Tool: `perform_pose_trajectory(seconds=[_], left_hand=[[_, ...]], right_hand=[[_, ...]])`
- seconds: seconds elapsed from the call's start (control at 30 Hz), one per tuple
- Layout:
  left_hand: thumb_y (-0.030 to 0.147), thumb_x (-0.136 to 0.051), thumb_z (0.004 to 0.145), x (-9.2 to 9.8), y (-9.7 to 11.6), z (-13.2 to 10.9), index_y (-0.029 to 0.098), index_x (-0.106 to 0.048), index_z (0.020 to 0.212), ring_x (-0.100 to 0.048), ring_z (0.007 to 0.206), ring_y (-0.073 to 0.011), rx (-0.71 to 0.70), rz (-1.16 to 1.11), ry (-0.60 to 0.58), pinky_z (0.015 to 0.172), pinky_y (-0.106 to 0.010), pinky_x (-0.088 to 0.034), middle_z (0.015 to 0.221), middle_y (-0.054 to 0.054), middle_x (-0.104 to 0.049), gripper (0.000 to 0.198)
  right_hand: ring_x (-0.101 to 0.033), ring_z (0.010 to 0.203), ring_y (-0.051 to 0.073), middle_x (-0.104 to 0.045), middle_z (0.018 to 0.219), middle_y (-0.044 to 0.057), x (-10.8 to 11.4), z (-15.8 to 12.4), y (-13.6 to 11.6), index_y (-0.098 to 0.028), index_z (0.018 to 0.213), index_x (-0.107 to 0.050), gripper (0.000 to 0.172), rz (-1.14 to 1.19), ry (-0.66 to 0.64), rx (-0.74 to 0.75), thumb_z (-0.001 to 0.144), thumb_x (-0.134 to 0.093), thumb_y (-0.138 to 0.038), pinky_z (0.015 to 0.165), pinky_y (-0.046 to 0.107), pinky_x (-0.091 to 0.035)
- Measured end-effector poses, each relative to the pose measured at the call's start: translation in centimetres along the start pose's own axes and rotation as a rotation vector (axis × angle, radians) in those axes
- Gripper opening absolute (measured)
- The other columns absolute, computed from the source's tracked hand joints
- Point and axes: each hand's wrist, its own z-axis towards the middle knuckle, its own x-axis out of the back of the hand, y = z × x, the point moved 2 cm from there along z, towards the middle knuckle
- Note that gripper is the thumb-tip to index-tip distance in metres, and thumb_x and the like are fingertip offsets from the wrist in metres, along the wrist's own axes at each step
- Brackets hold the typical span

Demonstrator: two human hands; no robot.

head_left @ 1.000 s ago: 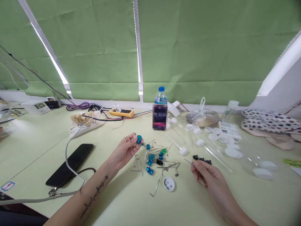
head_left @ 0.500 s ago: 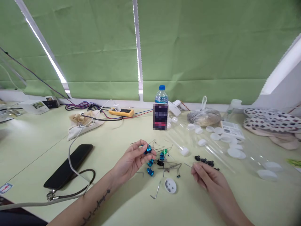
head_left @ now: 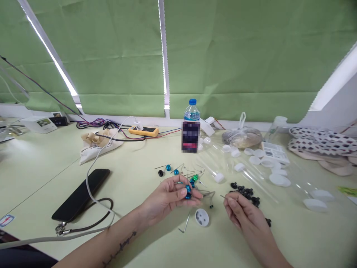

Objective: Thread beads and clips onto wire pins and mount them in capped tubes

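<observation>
My left hand [head_left: 174, 194] pinches a small shiny blue metal part [head_left: 188, 191] between thumb and fingers, just above the table. My right hand [head_left: 242, 213], to its right, grips a thin metal rod [head_left: 223, 196], probably a hex key, whose tip points left toward the blue part; the two are apart. Behind my left hand lie more blue parts [head_left: 168, 168], a green part [head_left: 195, 178], a black one [head_left: 160, 173] and several thin bent wires. A white cap [head_left: 202, 217] with small dark pieces and a loose hex key [head_left: 184, 225] lie in front.
Black knobs [head_left: 245, 192] lie behind my right hand. Clear tubes [head_left: 256, 178] and white lids [head_left: 279, 180] cover the right side. A bottle [head_left: 192, 111] stands at the back. A phone [head_left: 81, 194], a grey cable [head_left: 88, 182], a cloth pouch [head_left: 97, 147] and a yellow power strip [head_left: 143, 130] are left.
My left hand has moved right and toward me with a blue part, uncovering blue and black parts at the back. The right hand has shifted slightly, still holding the rod.
</observation>
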Motion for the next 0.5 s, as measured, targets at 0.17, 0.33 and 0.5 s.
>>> perform_pose_trajectory(seconds=[0.17,0.33,0.5], left_hand=[[0.022,-0.075,0.078,-0.9,-0.9,-0.1,0.014,-0.065,0.094,-0.066,0.063,-0.0112,-0.015,0.159,-0.009,0.065,-0.022,-0.052,0.092,-0.009,-0.073,0.021],[0.021,-0.079,0.072,-1.6,-1.9,0.0,0.012,-0.070,0.087,-0.065,0.060,-0.0109,0.046,0.188,0.019,0.063,-0.023,-0.053,0.083,-0.007,-0.073,0.020],[0.021,-0.084,0.063,-1.7,-2.5,0.0,0.013,-0.067,0.082,-0.067,0.059,-0.0142,0.082,0.190,0.048,0.062,-0.027,-0.055,0.076,-0.006,-0.073,0.027]], right_hand=[[-0.039,0.055,0.014,-0.042,0.060,-0.002,-1.1,-1.6,-1.1,-0.021,0.066,-0.055,0.041,-0.150,-0.021,0.115,0.092,-0.049,-0.053,0.049,0.025,-0.029],[-0.036,0.053,0.014,-0.038,0.057,-0.003,-1.9,-2.6,-1.6,-0.022,0.060,-0.044,0.044,-0.208,-0.068,0.165,0.092,-0.047,-0.051,0.052,0.027,-0.029],[-0.038,0.054,0.014,-0.038,0.057,-0.003,-1.9,-2.2,-1.5,-0.022,0.061,-0.044,0.043,-0.262,-0.182,0.152,0.093,-0.045,-0.051,0.051,0.025,-0.030]])
